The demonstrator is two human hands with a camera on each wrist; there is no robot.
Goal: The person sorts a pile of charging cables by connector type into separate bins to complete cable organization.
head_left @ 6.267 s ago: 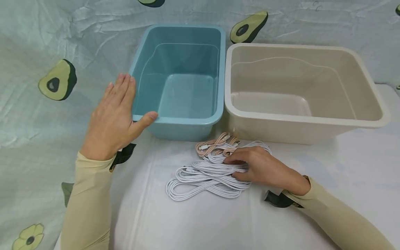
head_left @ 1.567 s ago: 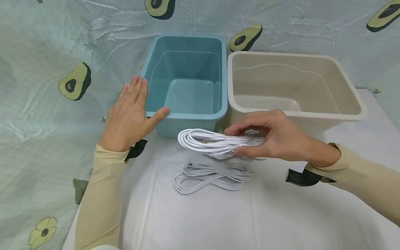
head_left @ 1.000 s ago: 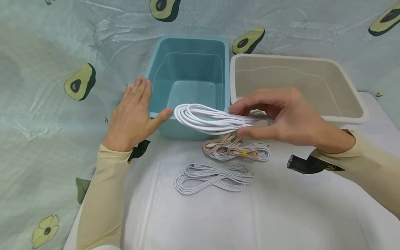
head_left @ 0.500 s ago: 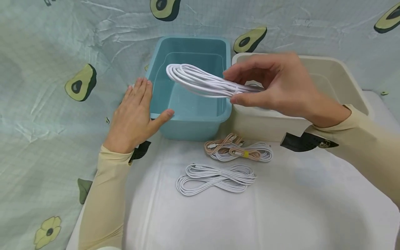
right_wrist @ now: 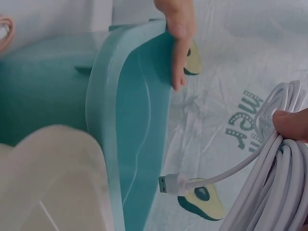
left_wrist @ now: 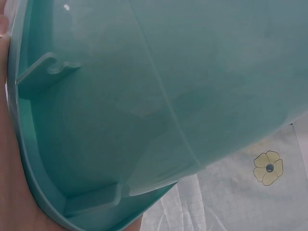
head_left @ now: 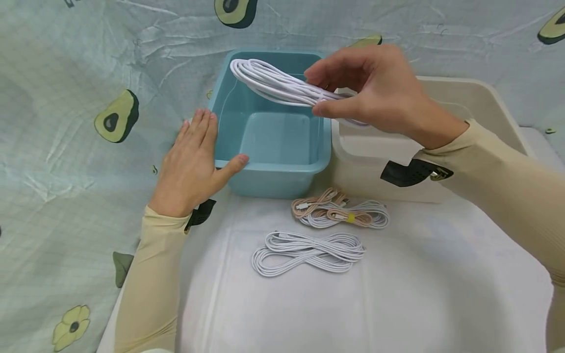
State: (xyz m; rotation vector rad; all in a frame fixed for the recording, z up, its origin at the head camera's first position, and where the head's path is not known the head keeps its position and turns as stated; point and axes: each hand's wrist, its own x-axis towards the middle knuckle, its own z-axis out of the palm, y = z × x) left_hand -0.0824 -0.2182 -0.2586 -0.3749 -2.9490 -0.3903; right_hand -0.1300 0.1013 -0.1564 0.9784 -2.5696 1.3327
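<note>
White cord fills our right hand in the head view: we pinch one coiled white cable between thumb and fingertips, and it hangs in the air over the blue bin. Its long axis runs sideways, the looped end pointing away from our right hand toward the bin's far left corner. We count two bins, the blue one and a beige bin under our right forearm, and three cable bundles: the held one, a white bundle and a pink-and-white bundle, both on the white table below our right hand. Our left hand lies flat against the blue bin's left wall, fingers straight, thumb on the rim. Half a second ago the held coil sat lower and nearer us; it has risen and gone further over the bin.

From the left wrist, we see only the blue bin's outer wall pressed to our palm.

From the right wrist, the coil trails one USB plug toward the bin's rim.
</note>
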